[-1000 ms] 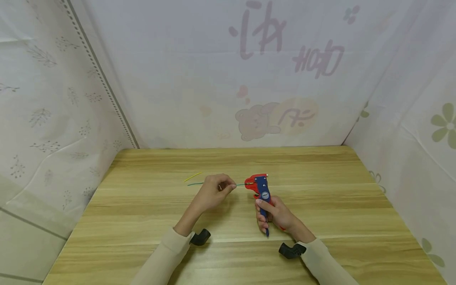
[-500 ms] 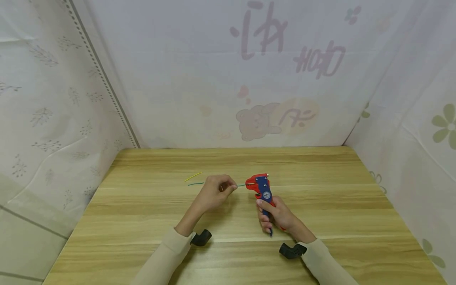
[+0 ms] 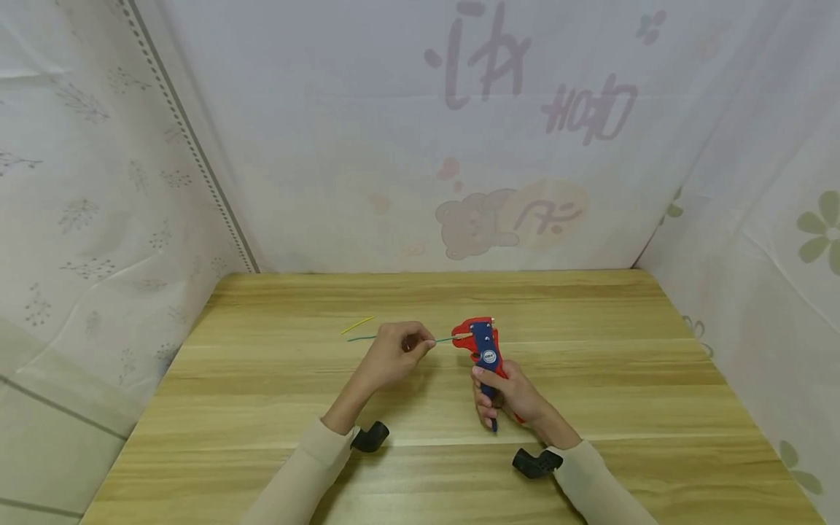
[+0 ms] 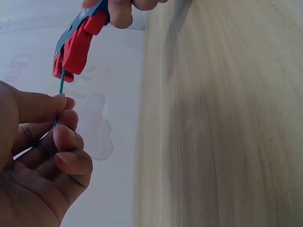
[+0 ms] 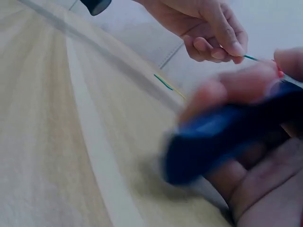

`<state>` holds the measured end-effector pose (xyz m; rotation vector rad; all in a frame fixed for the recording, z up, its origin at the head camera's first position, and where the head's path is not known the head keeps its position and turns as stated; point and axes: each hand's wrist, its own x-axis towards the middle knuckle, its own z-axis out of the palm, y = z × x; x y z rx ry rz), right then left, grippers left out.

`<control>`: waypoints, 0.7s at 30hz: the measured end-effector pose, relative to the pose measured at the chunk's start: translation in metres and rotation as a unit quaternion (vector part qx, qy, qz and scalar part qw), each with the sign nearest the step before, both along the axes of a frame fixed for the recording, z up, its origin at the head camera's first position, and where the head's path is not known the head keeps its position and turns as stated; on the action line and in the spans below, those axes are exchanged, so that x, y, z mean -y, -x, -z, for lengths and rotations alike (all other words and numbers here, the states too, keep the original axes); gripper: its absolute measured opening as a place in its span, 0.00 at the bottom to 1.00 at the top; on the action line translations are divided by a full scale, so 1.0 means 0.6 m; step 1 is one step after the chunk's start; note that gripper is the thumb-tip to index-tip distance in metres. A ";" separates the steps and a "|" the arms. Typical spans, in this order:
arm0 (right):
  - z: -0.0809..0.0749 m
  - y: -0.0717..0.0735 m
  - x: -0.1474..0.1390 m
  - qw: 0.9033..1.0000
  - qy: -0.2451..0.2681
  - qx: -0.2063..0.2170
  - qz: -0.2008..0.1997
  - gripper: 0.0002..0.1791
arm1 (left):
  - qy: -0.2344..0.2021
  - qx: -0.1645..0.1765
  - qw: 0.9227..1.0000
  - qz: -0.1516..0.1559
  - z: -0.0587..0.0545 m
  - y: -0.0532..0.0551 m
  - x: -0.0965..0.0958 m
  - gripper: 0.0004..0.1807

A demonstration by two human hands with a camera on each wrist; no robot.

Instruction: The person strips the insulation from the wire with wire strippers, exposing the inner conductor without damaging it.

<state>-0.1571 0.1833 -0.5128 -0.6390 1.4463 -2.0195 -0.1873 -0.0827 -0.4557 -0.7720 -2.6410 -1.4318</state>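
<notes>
In the head view my left hand [image 3: 394, 356] pinches a thin green wire [image 3: 443, 340] between thumb and fingertips. The wire's right end enters the nose of a red and blue wire stripper [image 3: 483, 335]. My right hand [image 3: 515, 397] grips the stripper by its handles, thumb across the blue side. Up close in the left wrist view, the green wire [image 4: 62, 81] runs up between the red jaws, which hide its tip. Green wire also shows left of my left hand; whether it is the same piece I cannot tell. A blurred blue handle [image 5: 208, 142] fills the right wrist view.
A short yellow wire [image 3: 357, 324] lies on the wooden table [image 3: 275, 408] beyond my left hand. Patterned cloth [image 3: 341, 146] hangs behind the table and along both sides. A black camera mount sits on each wrist.
The stripper's handle end swung slightly right, then back left, and its head now sits a touch higher. My left hand and the green wire stay nearly still.
</notes>
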 end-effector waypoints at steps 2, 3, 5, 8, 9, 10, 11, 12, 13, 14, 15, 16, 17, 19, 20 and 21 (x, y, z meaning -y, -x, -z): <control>0.001 0.002 -0.002 1.000 0.010 -0.003 -0.016 0.14 | -0.001 0.002 1.000 0.000 0.001 0.002 0.001 0.06; 0.002 0.004 -0.003 1.000 0.016 -0.005 -0.024 0.13 | 0.000 0.003 1.000 -0.002 0.001 0.002 0.002 0.06; 0.003 0.006 -0.006 0.999 0.025 -0.006 -0.034 0.12 | -0.002 0.008 1.000 -0.002 0.001 0.003 0.003 0.06; 0.003 0.007 -0.008 0.999 0.034 -0.002 -0.042 0.12 | -0.004 0.012 1.000 -0.004 -0.001 0.003 0.007 0.05; 0.003 0.008 -0.008 0.998 0.036 -0.001 -0.043 0.12 | -0.003 0.013 1.000 -0.005 -0.002 0.003 0.008 0.05; 0.002 0.008 -0.008 0.998 0.037 0.000 -0.044 0.12 | -0.003 0.015 1.000 -0.004 -0.003 0.003 0.010 0.05; 0.002 0.008 -0.008 0.998 0.038 0.000 -0.044 0.12 | -0.002 0.016 1.000 -0.005 -0.004 0.002 0.011 0.05; 0.002 0.008 -0.008 0.998 0.040 -0.002 -0.045 0.12 | 0.000 0.018 1.000 -0.006 -0.004 0.002 0.013 0.06; 0.001 0.009 -0.009 0.998 0.041 -0.003 -0.046 0.12 | 0.000 0.018 1.000 -0.007 -0.006 0.002 0.015 0.06; 0.001 0.009 -0.010 0.998 0.041 -0.005 -0.047 0.11 | 0.002 0.019 1.000 -0.008 -0.006 0.002 0.017 0.06; 0.001 0.010 -0.010 0.998 0.041 -0.005 -0.047 0.11 | 0.004 0.019 1.000 -0.009 -0.007 0.003 0.019 0.06; 0.002 0.010 -0.011 0.998 0.040 -0.007 -0.047 0.11 | 0.005 0.019 1.000 -0.011 -0.008 0.003 0.021 0.07; 0.002 0.010 -0.012 0.998 0.039 -0.008 -0.046 0.11 | 0.007 0.020 1.000 -0.013 -0.009 0.003 0.023 0.07; 0.002 0.011 -0.013 0.998 0.038 -0.010 -0.044 0.10 | 0.008 0.022 1.000 -0.016 -0.009 0.004 0.028 0.07; 0.002 0.012 -0.014 0.998 0.037 -0.010 -0.043 0.10 | 0.008 0.024 1.000 -0.019 -0.009 0.005 0.031 0.07; 0.001 0.012 -0.016 0.998 0.036 -0.010 -0.041 0.10 | 0.008 0.026 0.999 -0.020 -0.009 0.006 0.033 0.08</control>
